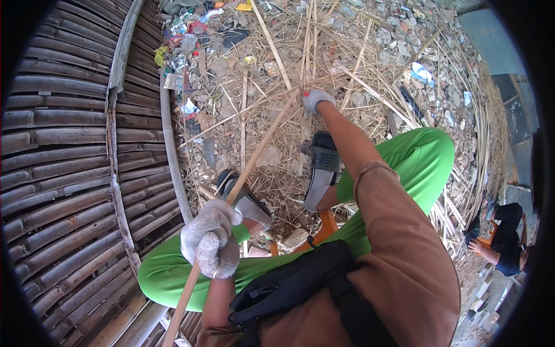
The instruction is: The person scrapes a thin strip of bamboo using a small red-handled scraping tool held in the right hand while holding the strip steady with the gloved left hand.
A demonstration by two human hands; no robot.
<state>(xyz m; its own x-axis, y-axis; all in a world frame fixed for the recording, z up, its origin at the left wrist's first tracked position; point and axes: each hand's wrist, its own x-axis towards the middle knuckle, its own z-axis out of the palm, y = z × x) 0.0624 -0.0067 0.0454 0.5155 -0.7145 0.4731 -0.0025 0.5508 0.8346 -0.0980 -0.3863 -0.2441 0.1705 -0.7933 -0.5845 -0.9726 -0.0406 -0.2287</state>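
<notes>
A long bamboo strip (263,143) runs slantwise from the lower left up to the middle of the ground ahead. My left hand (211,238), in a whitish knitted glove, is wrapped round its near part, above my left knee. At the strip's far end is my right hand (319,100), gloved too, with the arm stretched out. Its fingers are closed, and a small red thing (306,93) shows at their tips; its kind is too small to tell. Several other thin bamboo strips (270,43) lie just beyond this hand.
A slatted bamboo wall (63,139) stands close on the left. Bamboo shavings, stones and coloured litter (191,37) cover the ground. My sandalled feet (325,159) stand below the strip, and an orange seat (324,228) is under me. Another person (504,240) is at the far right.
</notes>
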